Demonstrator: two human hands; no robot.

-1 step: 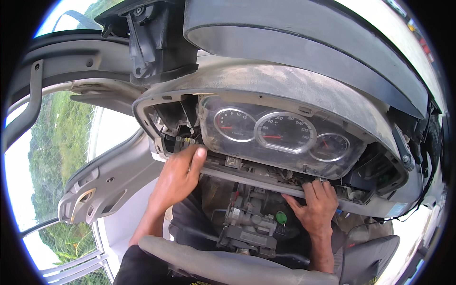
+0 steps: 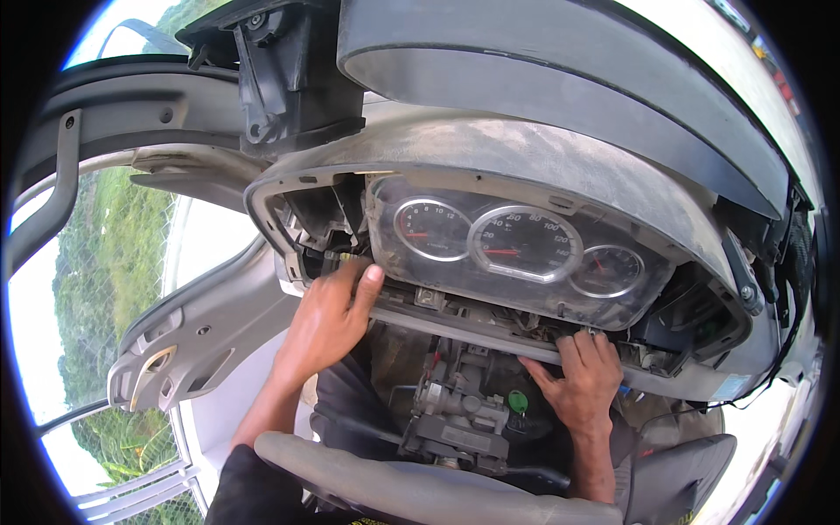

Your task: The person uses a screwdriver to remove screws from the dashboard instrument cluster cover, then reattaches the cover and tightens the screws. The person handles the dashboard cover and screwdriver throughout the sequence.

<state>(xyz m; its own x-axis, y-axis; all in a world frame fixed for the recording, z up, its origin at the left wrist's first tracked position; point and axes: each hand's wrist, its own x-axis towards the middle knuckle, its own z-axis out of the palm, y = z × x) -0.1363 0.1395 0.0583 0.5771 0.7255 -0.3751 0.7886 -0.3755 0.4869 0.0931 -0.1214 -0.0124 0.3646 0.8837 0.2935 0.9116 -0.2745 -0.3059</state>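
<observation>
An instrument cluster with round gauges sits tilted in the grey dashboard opening. My left hand reaches in below the cluster's left corner, beside a small yellow-and-dark connector. Its fingers curl inward with the tips hidden, and the thumb rests up against the cluster's lower left. What those fingers grip, if anything, I cannot make out. My right hand is closed over the lower dashboard rim, fingers on top and thumb underneath, just below the cluster's right part.
The steering wheel crosses the bottom in front of my forearms. Behind it is the exposed steering column, with a green-headed key. A large grey trim piece lies atop the dashboard. The vehicle door stands open at left.
My left hand has shifted very slightly up, its fingers a little further over the connector. The right hand and the cluster look unmoved.
</observation>
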